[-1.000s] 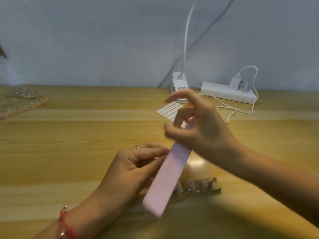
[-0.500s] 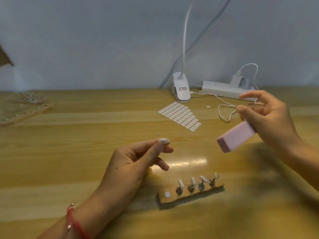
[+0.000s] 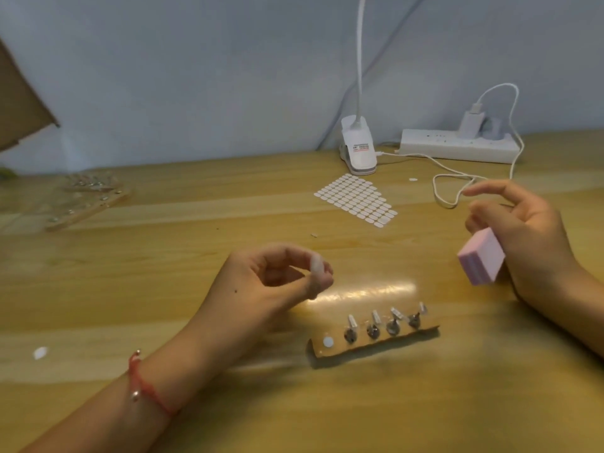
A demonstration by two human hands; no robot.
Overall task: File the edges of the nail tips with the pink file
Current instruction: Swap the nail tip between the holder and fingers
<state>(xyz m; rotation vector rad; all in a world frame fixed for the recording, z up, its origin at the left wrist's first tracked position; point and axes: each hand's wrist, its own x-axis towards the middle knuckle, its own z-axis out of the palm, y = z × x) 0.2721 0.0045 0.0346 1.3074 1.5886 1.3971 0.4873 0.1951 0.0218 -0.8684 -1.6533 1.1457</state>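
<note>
My left hand (image 3: 261,289) hovers over the middle of the wooden table and pinches a pale nail tip (image 3: 316,263) between thumb and fingertips. My right hand (image 3: 526,237) is off to the right, shut on the pink file (image 3: 480,261), whose end points toward me. Between the hands, nearer to me, lies a wooden holder strip (image 3: 372,338) with several nail tips standing on metal clips and one white dot at its left end.
A sheet of small white adhesive tabs (image 3: 356,199) lies behind the holder. A clip lamp base (image 3: 358,147), a power strip (image 3: 457,145) and a looping white cable (image 3: 447,188) sit at the back right. More holder boards (image 3: 85,204) lie at the far left.
My right hand has pulled the pink file away from the left hand, out to the right. The left hand lifted slightly with the nail tip, and the holder strip came into full view.
</note>
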